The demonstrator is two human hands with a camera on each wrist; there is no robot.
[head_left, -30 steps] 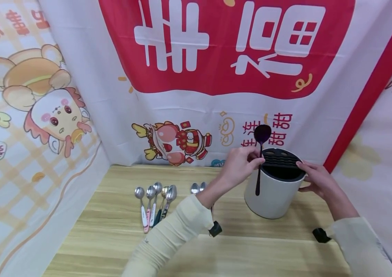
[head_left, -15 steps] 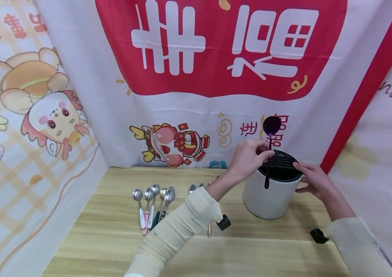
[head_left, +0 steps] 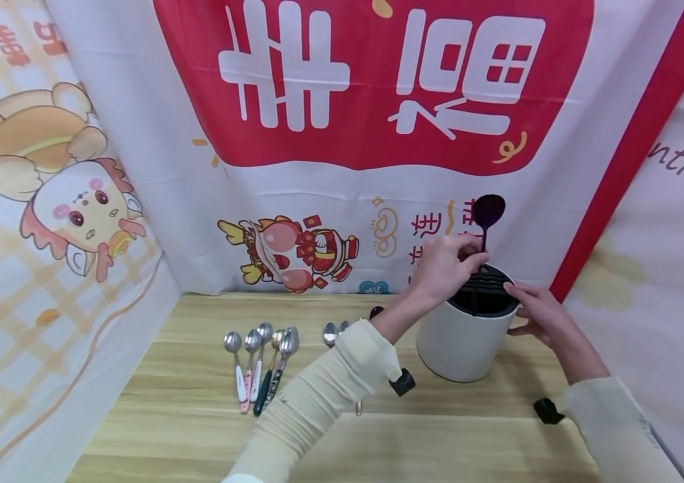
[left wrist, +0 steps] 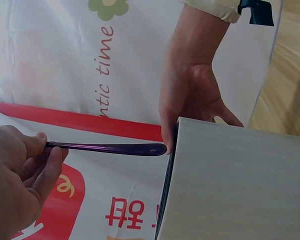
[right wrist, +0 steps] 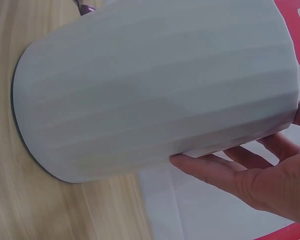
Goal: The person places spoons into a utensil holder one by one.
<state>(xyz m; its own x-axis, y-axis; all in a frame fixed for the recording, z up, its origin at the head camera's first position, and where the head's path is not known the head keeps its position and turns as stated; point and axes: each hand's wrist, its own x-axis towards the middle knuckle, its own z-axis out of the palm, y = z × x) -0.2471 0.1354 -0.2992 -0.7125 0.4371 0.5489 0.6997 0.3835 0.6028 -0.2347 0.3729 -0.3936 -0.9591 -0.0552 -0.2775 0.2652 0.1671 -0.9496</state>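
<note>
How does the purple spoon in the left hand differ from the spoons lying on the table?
The purple spoon is dark purple all over; the spoons on the table have silver bowls and white, pink or dark handles. The purple spoon stands upright, bowl up, handle tip at the slotted top of the white holder; the table spoons lie flat. The left hand pinches the purple spoon; nothing touches the table spoons. Both are slim, long-handled spoons.

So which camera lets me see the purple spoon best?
The head view: the whole purple spoon shows, bowl up, pinched by the left hand above the white holder. The left wrist view shows only its thin handle, not the bowl. In the right wrist view the holder fills the picture, hiding that spoon.
</note>
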